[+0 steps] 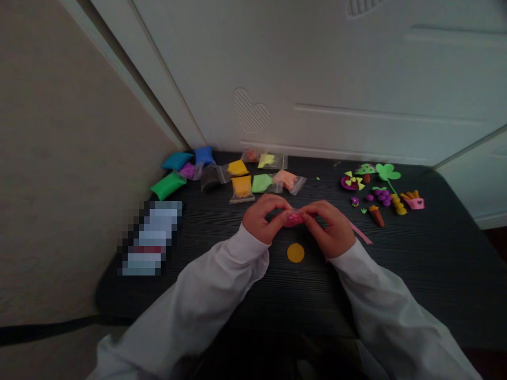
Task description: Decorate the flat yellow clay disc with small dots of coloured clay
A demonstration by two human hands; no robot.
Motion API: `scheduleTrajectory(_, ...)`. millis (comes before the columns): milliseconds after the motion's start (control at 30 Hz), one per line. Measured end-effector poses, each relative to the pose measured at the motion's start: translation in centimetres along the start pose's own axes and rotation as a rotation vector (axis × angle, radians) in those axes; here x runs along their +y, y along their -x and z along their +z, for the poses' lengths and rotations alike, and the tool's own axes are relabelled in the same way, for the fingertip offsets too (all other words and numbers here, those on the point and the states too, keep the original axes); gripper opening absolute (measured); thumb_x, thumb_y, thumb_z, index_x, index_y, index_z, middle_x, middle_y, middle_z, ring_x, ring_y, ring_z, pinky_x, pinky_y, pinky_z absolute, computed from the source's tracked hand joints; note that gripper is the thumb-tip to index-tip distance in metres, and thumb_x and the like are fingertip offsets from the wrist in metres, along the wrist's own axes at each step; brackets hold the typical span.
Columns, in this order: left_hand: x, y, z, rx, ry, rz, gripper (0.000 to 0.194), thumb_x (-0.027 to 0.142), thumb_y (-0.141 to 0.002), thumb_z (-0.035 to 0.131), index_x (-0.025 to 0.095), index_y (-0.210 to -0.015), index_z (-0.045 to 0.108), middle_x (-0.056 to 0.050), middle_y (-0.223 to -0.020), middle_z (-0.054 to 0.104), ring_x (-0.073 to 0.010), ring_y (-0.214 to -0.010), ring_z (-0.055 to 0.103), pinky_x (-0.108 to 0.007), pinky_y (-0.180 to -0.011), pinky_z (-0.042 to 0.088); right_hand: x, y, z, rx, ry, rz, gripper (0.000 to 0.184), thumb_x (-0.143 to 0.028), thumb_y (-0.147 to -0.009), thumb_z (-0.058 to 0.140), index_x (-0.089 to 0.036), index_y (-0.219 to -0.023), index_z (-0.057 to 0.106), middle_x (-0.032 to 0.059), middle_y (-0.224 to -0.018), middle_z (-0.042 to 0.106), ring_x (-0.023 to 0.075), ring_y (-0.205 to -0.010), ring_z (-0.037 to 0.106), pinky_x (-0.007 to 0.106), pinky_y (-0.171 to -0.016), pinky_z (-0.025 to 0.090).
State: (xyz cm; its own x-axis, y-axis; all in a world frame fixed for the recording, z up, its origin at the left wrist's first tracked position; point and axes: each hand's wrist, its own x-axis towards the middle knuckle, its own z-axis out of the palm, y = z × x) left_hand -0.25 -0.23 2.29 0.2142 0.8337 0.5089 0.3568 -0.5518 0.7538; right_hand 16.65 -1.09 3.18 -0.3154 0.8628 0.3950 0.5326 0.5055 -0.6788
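As left hand (266, 217) and right hand (330, 227) pinch its ends | pink packet (293, 219): long axis left-to-right, mid-frame | black tabletop (443, 264) spreads to lower-right edge

The pinched piece (293, 219) is bright pink, the disc (295, 253) yellow-orange, the surface (209, 217) black and finely streaked — green, teal and blue packets (177, 160) by its far left corner — a pink-dotted green cap (365, 169) toward its far right one.

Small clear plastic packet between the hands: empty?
Not empty: pink material shows in the small clear plastic packet between left hand and right hand. How full: cannot tell.
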Motion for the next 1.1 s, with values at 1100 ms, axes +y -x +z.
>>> scheduleTrajectory(1100, -1.5, -0.8, -0.7, -0.22, 0.412, -0.523, 0.033, 0.033, -0.059, 0.064, 0.011, -0.081, 0.056, -0.002, -0.069, 0.06, -0.0098, -0.06, 0.054, -0.022, -0.057, 0.044, 1.0, -0.2, 0.6, 0.152, -0.532, 0.454, 0.029, -0.043, -0.07, 0.051, -0.017, -0.081, 0.052, -0.0025, -0.06, 0.049, 0.0094, -0.055, 0.045, 0.023, -0.053, 0.037)
